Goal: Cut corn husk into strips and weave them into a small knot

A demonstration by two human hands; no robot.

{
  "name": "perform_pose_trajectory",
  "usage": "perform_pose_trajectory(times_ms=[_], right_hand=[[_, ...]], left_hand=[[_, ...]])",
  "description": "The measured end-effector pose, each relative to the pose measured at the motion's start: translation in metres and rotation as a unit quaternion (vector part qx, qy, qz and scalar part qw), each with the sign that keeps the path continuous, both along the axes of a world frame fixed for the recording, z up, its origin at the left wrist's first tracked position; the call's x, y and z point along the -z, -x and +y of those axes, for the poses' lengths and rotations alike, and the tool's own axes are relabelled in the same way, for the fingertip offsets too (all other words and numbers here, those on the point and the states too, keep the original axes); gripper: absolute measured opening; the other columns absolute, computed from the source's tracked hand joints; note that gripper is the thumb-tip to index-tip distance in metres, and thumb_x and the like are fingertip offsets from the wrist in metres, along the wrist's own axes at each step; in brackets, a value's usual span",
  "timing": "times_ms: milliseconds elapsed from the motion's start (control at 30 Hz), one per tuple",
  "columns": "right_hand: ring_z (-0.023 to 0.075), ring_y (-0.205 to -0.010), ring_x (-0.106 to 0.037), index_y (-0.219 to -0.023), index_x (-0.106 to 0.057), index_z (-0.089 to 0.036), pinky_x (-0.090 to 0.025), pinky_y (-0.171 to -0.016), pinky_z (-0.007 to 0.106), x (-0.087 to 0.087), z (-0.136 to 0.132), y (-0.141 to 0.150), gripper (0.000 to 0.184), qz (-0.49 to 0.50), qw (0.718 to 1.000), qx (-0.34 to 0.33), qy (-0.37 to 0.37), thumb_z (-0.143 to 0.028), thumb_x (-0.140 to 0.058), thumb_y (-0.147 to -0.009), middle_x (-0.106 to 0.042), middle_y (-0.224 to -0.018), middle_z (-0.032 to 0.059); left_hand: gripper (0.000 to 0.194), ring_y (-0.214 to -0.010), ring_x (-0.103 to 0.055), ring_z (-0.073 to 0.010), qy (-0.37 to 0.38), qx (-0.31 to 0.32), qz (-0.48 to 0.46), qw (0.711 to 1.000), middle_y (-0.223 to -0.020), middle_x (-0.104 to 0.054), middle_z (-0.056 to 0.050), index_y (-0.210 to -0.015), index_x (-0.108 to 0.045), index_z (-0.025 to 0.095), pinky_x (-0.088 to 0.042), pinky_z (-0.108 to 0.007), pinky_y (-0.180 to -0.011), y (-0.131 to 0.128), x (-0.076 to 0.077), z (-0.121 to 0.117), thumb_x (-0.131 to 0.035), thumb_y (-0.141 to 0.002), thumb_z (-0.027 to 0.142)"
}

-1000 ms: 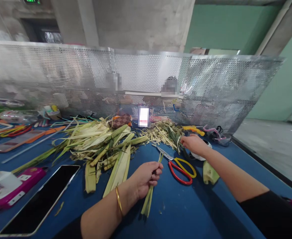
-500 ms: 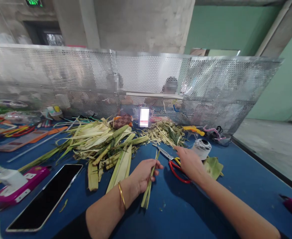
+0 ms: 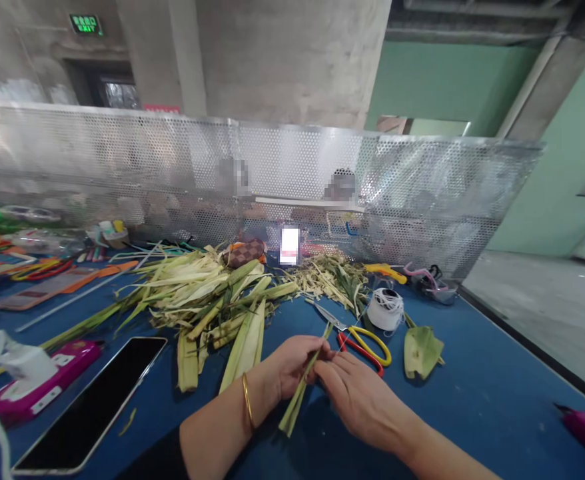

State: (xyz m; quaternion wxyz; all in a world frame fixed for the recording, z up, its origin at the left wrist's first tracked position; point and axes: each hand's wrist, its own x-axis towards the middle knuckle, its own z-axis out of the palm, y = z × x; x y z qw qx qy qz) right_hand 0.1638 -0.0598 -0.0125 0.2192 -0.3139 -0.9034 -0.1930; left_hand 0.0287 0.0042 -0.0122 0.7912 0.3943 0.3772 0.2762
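Note:
My left hand is closed around a thin bundle of pale green husk strips, which slants across the fingers above the table. Close against it, my right hand has its fingertips pinched together beside the strips. A fine thread runs from those fingertips towards a spool of white thread. The fingertips themselves are partly hidden. Just beyond the right hand lie scissors with one red and one yellow handle, their blades pointing away to the left.
A heap of corn husks spreads at centre left, with shredded scraps behind. A phone and a purple power strip lie left. One loose husk piece is right of the spool. A perforated metal screen borders the blue table.
My right hand has come back from beside the spool and scissors to my left hand, drawing thread with it. The left hand still holds the strips. The view has tilted up slightly.

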Motion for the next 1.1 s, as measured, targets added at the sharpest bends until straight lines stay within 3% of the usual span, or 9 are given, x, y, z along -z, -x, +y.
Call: perform_pose_trajectory(times_ms=[200,400,467,533,567,667,867,967,1100], right_hand=[[0.0205,-0.081,-0.061,-0.127,-0.042,-0.007,-0.048,-0.08,0.037,0.007,-0.012,-0.006,0.038,0.006,1.0,-0.015,0.002,-0.005,-0.033,-0.091,-0.068,-0.091,0.012],[0.017,-0.068,-0.06,-0.122,-0.053,-0.015,-0.045,-0.066,0.031,0.0,-0.011,-0.026,0.032,-0.084,0.996,-0.032,-0.004,-0.018,-0.039,-0.093,-0.069,-0.09,0.01],[0.0184,-0.074,-0.063,-0.112,-0.059,-0.018,-0.045,-0.064,0.029,-0.016,0.009,-0.043,0.028,-0.002,0.992,0.115,-0.043,-0.028,-0.038,-0.095,-0.067,-0.097,0.012],[0.0207,-0.079,-0.064,-0.114,-0.058,-0.016,-0.045,-0.061,0.029,-0.036,0.036,-0.062,0.037,0.089,0.923,0.371,-0.042,-0.041,-0.039,-0.095,-0.061,-0.114,0.0172],[0.0235,-0.081,-0.065,-0.117,-0.057,-0.014,-0.045,-0.061,0.03,-0.045,0.051,-0.071,0.046,0.094,0.886,0.454,-0.025,-0.049,-0.041,-0.092,-0.058,-0.118,0.0196],[0.0306,-0.088,-0.065,-0.116,-0.057,-0.01,-0.048,-0.066,0.036,-0.063,0.087,-0.091,0.066,0.039,0.82,0.563,0.096,-0.065,-0.04,-0.085,-0.058,-0.114,0.0231],[0.0296,-0.094,-0.065,-0.098,-0.067,-0.011,-0.048,-0.071,0.034,-0.059,0.11,-0.113,0.048,-0.013,0.812,0.552,0.189,-0.053,-0.058,-0.078,-0.067,-0.099,0.0188],[0.0275,-0.096,-0.065,-0.109,-0.064,-0.016,-0.048,-0.071,0.032,-0.057,0.111,-0.128,0.039,-0.018,0.822,0.534,0.198,-0.037,-0.063,-0.076,-0.066,-0.109,0.0155],[0.0296,-0.106,-0.06,-0.126,-0.054,-0.016,-0.046,-0.079,0.035,-0.057,0.103,-0.141,0.054,-0.003,0.836,0.518,0.183,-0.031,-0.064,-0.076,-0.06,-0.121,0.0172]], left_hand=[[0.014,-0.038,-0.026,-0.0006,0.071,0.024,-0.038,0.996,-0.071,-0.058,-0.001,-0.068,-0.05,0.013,-0.017,-0.017,-0.038,0.005,-0.007,0.001,-0.054,-0.08,0.018],[0.016,-0.039,-0.03,-0.003,0.079,-0.049,-0.017,0.996,-0.055,-0.039,0.006,-0.073,-0.047,0.014,-0.021,-0.017,-0.041,0.011,-0.016,0.001,-0.043,-0.088,0.019],[0.015,-0.04,-0.031,-0.003,0.068,-0.078,-0.005,0.995,-0.056,-0.038,0.007,-0.074,-0.046,0.015,-0.021,-0.016,-0.042,0.012,-0.017,0.002,-0.044,-0.088,0.019],[0.014,-0.041,-0.032,-0.003,0.061,-0.089,-0.003,0.994,-0.057,-0.039,0.006,-0.075,-0.046,0.015,-0.022,-0.017,-0.042,0.013,-0.018,0.004,-0.046,-0.088,0.019],[0.013,-0.042,-0.033,-0.0031,0.059,-0.093,-0.002,0.994,-0.058,-0.04,0.006,-0.075,-0.046,0.015,-0.022,-0.017,-0.042,0.014,-0.019,0.004,-0.046,-0.087,0.019],[0.012,-0.042,-0.032,-0.0032,0.051,-0.105,0.002,0.993,-0.058,-0.039,0.006,-0.075,-0.046,0.015,-0.021,-0.017,-0.043,0.016,-0.022,0.006,-0.046,-0.087,0.018],[0.013,-0.042,-0.03,-0.003,0.04,-0.115,0.001,0.993,-0.059,-0.038,0.006,-0.076,-0.046,0.015,-0.019,-0.016,-0.041,0.017,-0.025,0.009,-0.041,-0.088,0.014],[0.012,-0.042,-0.03,-0.0029,0.041,-0.119,0.001,0.992,-0.059,-0.038,0.006,-0.076,-0.046,0.015,-0.017,-0.016,-0.04,0.016,-0.023,0.011,-0.044,-0.087,0.015],[0.014,-0.041,-0.03,-0.0026,0.037,-0.122,0.011,0.992,-0.059,-0.038,0.006,-0.075,-0.047,0.015,-0.016,-0.015,-0.038,0.015,-0.022,0.014,-0.042,-0.089,0.014]])
